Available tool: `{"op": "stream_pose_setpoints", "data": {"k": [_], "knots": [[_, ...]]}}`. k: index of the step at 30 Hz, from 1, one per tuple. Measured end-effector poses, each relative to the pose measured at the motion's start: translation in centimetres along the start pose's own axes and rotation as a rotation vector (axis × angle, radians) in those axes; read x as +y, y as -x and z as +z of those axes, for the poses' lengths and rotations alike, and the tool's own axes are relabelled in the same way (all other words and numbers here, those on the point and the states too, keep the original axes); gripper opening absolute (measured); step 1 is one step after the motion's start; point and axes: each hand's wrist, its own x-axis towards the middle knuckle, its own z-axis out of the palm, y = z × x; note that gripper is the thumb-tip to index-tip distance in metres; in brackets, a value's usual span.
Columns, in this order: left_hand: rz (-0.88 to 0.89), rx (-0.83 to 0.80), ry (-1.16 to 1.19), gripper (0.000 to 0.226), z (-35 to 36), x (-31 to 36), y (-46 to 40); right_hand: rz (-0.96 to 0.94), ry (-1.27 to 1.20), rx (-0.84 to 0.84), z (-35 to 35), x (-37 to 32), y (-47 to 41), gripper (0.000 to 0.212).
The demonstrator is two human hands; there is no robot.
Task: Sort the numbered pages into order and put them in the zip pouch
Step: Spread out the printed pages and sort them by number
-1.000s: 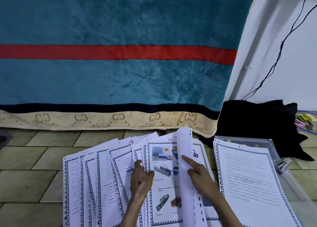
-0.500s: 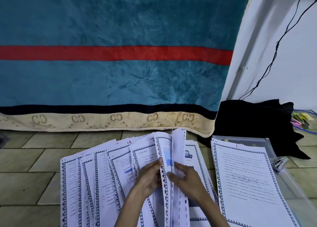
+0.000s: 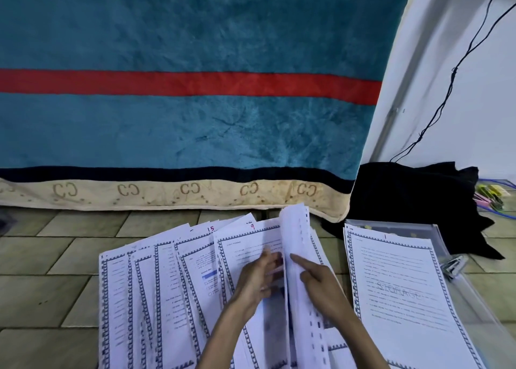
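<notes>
While loose pages are fanned on the floor, only page 1 is laid on the pouch; sheets are pinched by the left hand, one propped by straight right-hand fingers.

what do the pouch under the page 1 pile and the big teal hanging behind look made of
Pouch: seems clear, glossy flexible plastic; the floor tiles show through it and it catches glare.
Teal hanging: looks like plush, velvety fabric, probably a fleece blanket; its nap shows crushed, mottled sheen and the beige hem ripples.
</notes>
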Motion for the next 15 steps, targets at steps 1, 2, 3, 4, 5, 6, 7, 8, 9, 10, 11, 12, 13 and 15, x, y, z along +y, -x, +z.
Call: {"op": "stream_pose_setpoints", "data": {"k": [1,2,3,4,5,6,7,8,9,10,11,12,13,15], "knots": [[0.023,0.017,-0.058,0.030,0.4,-0.1,0.1,-0.035,0.023,-0.024,0.5,-0.2,0.1,0.048],[0.053,0.050,-0.112,0.029,0.6,-0.3,0.1,-0.056,0.041,-0.032,0.9,-0.3,0.0,0.049],[0.079,0.085,-0.142,0.032,0.6,-0.4,0.0,-0.061,0.055,-0.047,1.2,-0.3,0.0,0.050],[0.110,0.123,-0.180,0.032,0.4,-0.5,0.0,-0.055,0.068,-0.071,1.5,-0.2,0.0,0.056],[0.143,0.175,-0.232,0.030,0.2,-0.5,0.0,-0.049,0.082,-0.095,1.7,-0.1,0.0,0.063],[0.171,0.225,-0.284,0.029,0.1,-0.3,0.2,-0.049,0.104,-0.110,2.0,0.1,0.0,0.068],[0.187,0.264,-0.311,0.032,-0.3,-0.2,0.4,-0.049,0.126,-0.119,2.3,0.4,0.0,0.072],[0.190,0.285,-0.314,0.033,-0.8,0.1,0.7,-0.042,0.142,-0.122,2.4,0.7,-0.1,0.074],[0.192,0.300,-0.314,0.032,-1.5,0.4,1.1,-0.033,0.154,-0.119,2.5,0.7,-0.1,0.075],[0.197,0.318,-0.310,0.031,-2.6,0.6,1.3,-0.022,0.164,-0.112,2.6,0.7,-0.2,0.075],[0.206,0.340,-0.297,0.030,-3.9,0.9,1.5,-0.004,0.169,-0.107,2.6,0.7,-0.2,0.075],[0.212,0.366,-0.283,0.030,-5.2,1.1,1.6,0.016,0.172,-0.104,2.7,0.8,-0.4,0.075],[0.223,0.401,-0.265,0.029,-6.8,1.3,1.6,0.030,0.164,-0.104,2.8,0.8,-0.5,0.075],[0.214,0.441,-0.223,0.026,-9.4,1.1,1.4,0.045,0.131,-0.099,3.0,0.7,-0.6,0.076]]}}
